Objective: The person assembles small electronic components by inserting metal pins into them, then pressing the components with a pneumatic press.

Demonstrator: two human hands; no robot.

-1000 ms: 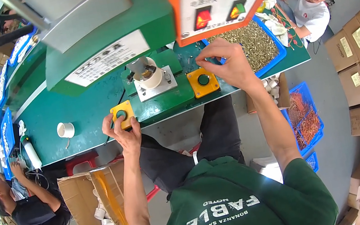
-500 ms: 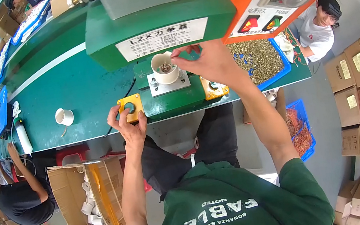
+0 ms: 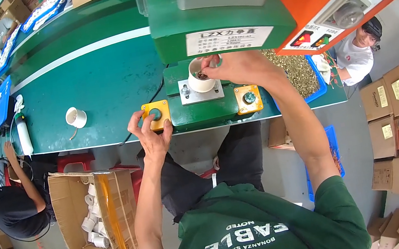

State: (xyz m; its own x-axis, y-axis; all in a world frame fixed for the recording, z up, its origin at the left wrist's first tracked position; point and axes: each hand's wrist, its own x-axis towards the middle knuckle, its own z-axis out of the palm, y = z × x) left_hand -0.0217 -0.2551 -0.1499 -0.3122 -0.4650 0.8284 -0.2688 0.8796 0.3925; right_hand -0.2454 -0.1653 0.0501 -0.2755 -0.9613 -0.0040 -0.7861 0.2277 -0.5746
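Note:
A white cylindrical cup (image 3: 200, 78) stands upright on a metal plate (image 3: 200, 95) beneath the green press head (image 3: 225, 29). My right hand (image 3: 230, 70) reaches in from the right, its thumb and fingertips pinched together inside the cup's mouth. A small brownish metal piece shows by those fingertips, but what they hold is not clear. My left hand (image 3: 152, 137) rests with spread, curved fingers at the yellow button box (image 3: 163, 110), around its green button. Another yellow button box (image 3: 248, 100) sits on the right, below my right wrist.
To the left, a second white cup (image 3: 75, 117) lies on the green table. A blue tray (image 3: 321, 82) of small brass parts stands right, near a seated person (image 3: 355, 52). On the floor are a carton (image 3: 70, 222) of white cups and a blue bin (image 3: 334, 139).
My right hand has moved from the cup's right rim into its mouth. My left hand stays at the yellow button box. The view has shifted, so the press appears further right.

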